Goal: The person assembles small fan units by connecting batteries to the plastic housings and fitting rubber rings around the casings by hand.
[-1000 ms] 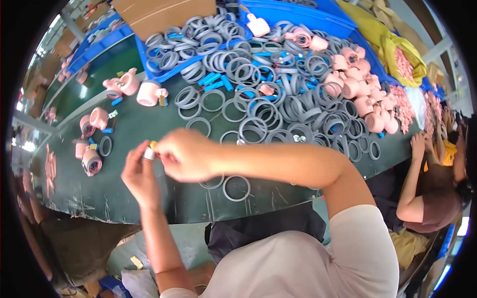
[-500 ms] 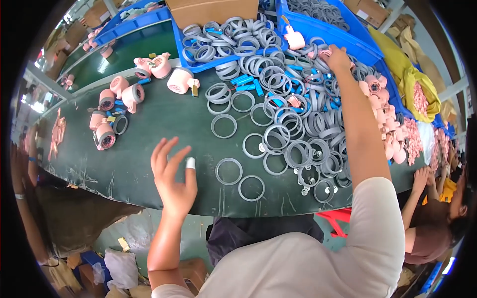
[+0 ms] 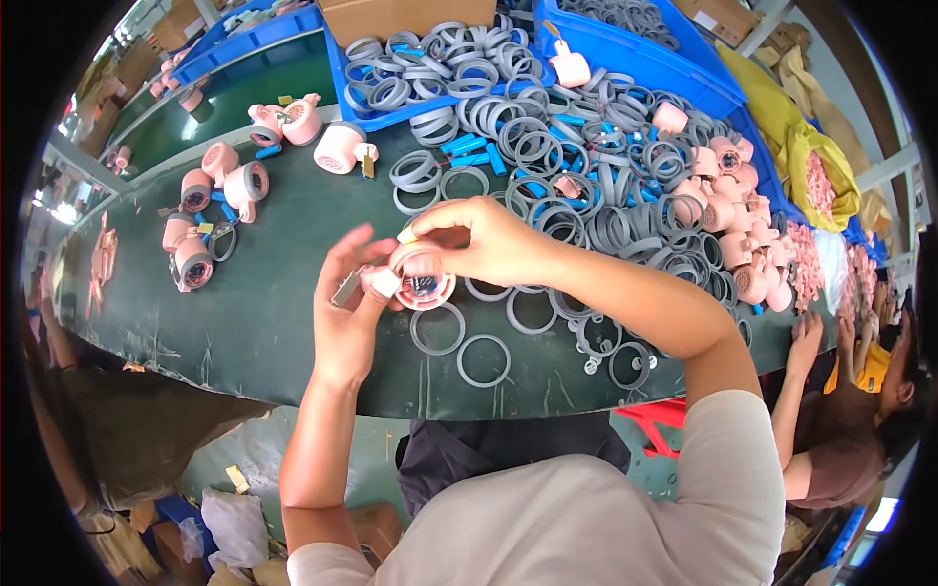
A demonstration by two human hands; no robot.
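Over the front middle of the table, both hands hold a pink round plastic housing (image 3: 440, 296) between them. Its open side shows a dark inside with a small circuit part. My left hand (image 3: 344, 322) grips it from the left, at its short projecting end, with the thumb against it. From above and the right, my right hand (image 3: 484, 239) closes its fingers on the housing's upper rim; part of the grip is hidden. Just below lie two loose grey rings (image 3: 438, 328). A large heap of grey rings (image 3: 625, 225) with blue cylindrical cells (image 3: 469, 146) spreads behind my right forearm.
Several pink housings (image 3: 244, 183) stand at the left, more (image 3: 747, 234) at the right. Blue bins (image 3: 645, 59) of rings line the back, beside a cardboard box (image 3: 410, 21). A yellow sack (image 3: 796, 146) holds small pink parts. Another person's hand (image 3: 806, 337) rests at the right edge.
My right hand has come back from the far heap to the front middle, bringing a pink housing. My left hand, empty before, has closed on it too.
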